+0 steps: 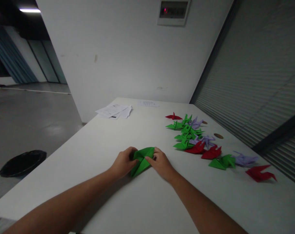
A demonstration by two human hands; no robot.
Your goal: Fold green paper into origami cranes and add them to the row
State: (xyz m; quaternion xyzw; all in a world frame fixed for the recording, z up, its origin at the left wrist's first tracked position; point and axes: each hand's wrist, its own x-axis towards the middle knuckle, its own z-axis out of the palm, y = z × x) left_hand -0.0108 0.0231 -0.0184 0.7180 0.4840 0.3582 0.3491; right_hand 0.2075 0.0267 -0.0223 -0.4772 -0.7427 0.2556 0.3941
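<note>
While the left hand clasps the left side of the green origami paper and the right hand pinches its right side, a fold seems in hand; the next move probably calls for even pressing. Both forearms slant inward from the near side to the paper, over the white table, left of the paper cranes.

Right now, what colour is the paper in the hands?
Green! The held paper shows best in the head view, the only one here.
</note>
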